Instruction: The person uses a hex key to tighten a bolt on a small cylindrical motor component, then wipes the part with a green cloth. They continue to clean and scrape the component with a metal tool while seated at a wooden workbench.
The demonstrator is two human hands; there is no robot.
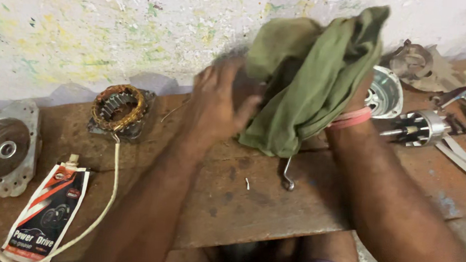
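One green cloth [313, 82], one coil of copper wire [118, 108], one tube [47, 211], two round metal covers [3, 148] [386, 93], one small hook [289, 176].

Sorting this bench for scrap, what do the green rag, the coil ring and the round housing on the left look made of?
Green rag: woven cloth, matte, soft folds, grimy. Coil ring: likely copper wire windings, orange-brown sheen, on a dark core. Round housing: apparently cast metal, dull grey, worn.

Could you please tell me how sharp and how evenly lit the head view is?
In the head view the left hand and green cloth are smeared by motion blur; the stator and grease pouch are fairly sharp; light is soft and dim, brightest on the wall, darkest under the bench.
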